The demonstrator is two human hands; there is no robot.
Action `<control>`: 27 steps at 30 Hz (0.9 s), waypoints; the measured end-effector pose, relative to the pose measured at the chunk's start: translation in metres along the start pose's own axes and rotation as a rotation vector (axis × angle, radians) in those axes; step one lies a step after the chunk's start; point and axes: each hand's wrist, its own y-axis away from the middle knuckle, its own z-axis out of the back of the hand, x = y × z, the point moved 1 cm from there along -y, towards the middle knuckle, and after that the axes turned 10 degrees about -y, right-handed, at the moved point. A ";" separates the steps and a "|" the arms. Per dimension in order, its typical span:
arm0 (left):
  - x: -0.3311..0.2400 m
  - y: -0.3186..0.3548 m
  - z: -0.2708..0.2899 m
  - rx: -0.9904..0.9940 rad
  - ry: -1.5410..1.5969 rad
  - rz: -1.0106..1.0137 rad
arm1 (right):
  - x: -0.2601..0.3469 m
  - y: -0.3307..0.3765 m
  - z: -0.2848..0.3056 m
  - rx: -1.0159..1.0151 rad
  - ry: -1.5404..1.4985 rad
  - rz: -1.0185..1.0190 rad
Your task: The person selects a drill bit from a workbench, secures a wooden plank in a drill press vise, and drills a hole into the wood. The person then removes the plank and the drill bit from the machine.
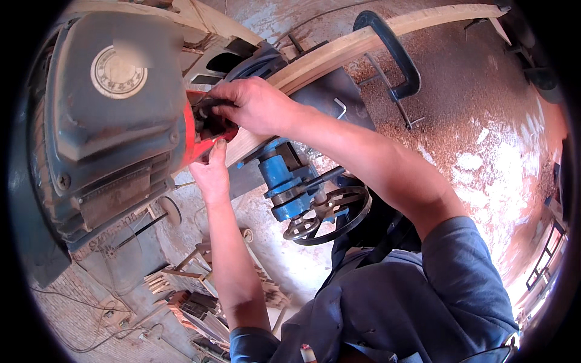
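Big grey-blue ribbed electric motor housing point(109, 115) w/ a round pale badge fills the upper left of the head view. Its red end cap point(192, 136) faces right, toward the hands. Behind it, a long pale curved wooden plank point(363, 42) runs from the machine's rt side up to the upper rt edge, w/ a black C-shaped clamp point(396, 57) hooked over it. Under the plank sits a blue cast-metal spindle block point(284, 181) w/ dark spoked handwheels point(333, 212). Floor beyond is thick w/ sawdust.

Small dark fitting point(209, 112) sits at the red cap's rt edge, betw. both hands; its shape is mostly hidden.

Right hand point(257, 106) comes in from the rt, over the plank, fingers curled and closed on the fitting. It's the nearer one, on top. Left hand point(212, 172) rises from below, thumb tip pressed up against the cap's lower rim, other fingers folded. Can't tell if it pinches anything.

Fitting's axis looks roughly level, in line w/ the motor shaft, pointing left-rt.
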 end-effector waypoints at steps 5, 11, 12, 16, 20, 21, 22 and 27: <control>0.006 0.001 0.001 -0.019 -0.036 0.022 | 0.002 0.004 -0.003 -0.003 0.033 -0.022; -0.005 0.002 -0.007 -0.015 -0.012 -0.020 | 0.005 0.004 -0.010 -0.006 0.216 0.082; -0.004 0.002 -0.006 -0.013 -0.010 -0.027 | 0.006 0.005 -0.010 0.013 0.191 0.032; 0.003 0.002 -0.004 -0.016 -0.013 -0.003 | 0.006 -0.002 -0.010 -0.072 0.087 -0.011; 0.002 0.001 -0.005 -0.021 0.034 0.001 | 0.011 -0.009 -0.010 -0.076 0.046 -0.057; 0.003 0.001 -0.005 -0.014 0.037 -0.001 | 0.009 -0.010 -0.011 -0.084 0.027 -0.076; 0.003 0.001 -0.004 -0.008 0.041 -0.003 | 0.008 -0.013 -0.012 -0.093 0.092 -0.031; 0.001 -0.001 -0.006 -0.016 0.021 0.002 | -0.005 -0.031 -0.012 -0.080 0.298 0.040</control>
